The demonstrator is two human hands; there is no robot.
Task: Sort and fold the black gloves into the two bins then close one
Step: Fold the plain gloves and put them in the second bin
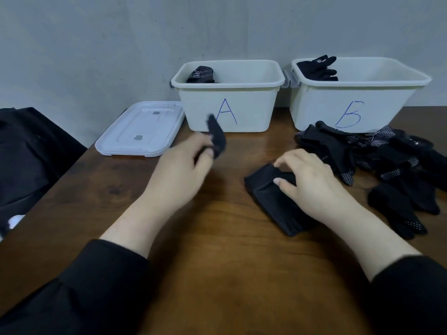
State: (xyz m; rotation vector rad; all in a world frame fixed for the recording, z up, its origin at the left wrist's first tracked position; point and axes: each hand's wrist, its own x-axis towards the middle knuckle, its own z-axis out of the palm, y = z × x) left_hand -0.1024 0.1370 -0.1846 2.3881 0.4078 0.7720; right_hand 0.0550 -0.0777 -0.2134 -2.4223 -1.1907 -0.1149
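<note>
Far left edge: dark fabric [26,151], partly off the wooden table [217,250].
Upper left of centre: white lid [140,129], flat on the table, just beside bin A.
Left of centre: left hand [179,170], blurred, pinching a black glove piece [217,136] before bin A.
Upper centre: bin A [227,95], open, dotted glove [200,74] inside.
Right of centre: right hand [307,180], fingers curled, gripping the folded glove [273,199] on the table.
Upper right: bin B [358,93], open, plain glove [316,68] over its rim.
Right edge: glove pile [387,165], unsorted, touching bin B.
</note>
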